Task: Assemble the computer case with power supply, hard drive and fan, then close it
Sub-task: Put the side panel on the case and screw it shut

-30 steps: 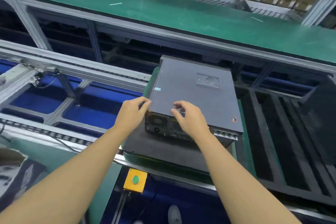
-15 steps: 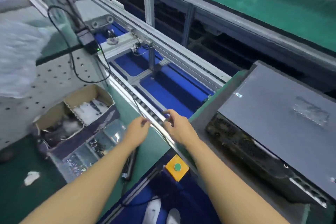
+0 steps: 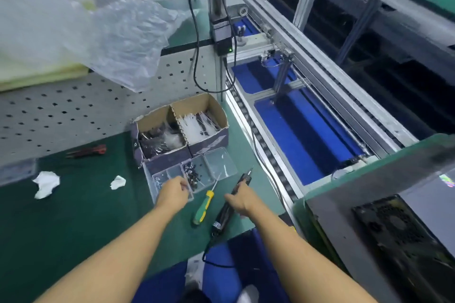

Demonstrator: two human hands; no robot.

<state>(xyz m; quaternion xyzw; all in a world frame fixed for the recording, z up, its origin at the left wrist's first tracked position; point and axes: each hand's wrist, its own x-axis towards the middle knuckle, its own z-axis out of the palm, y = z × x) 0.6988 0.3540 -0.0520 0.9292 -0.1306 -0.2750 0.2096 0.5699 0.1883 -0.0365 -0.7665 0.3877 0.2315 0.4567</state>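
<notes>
Left hand (image 3: 173, 192) dips curled fingers into the screw tray (image 3: 221, 162); whether it pinches a screw I cannot tell. Right hand (image 3: 242, 198) grips the driver (image 3: 222, 216). The case (image 3: 398, 236), lid on, sits far right. This looks like the closing step: next, 1 screw and the driver must reach the case.

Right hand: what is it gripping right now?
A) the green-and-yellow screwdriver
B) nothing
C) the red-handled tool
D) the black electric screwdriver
D: the right hand is curled round the black electric screwdriver, while the green-and-yellow screwdriver lies loose beside it.
</notes>
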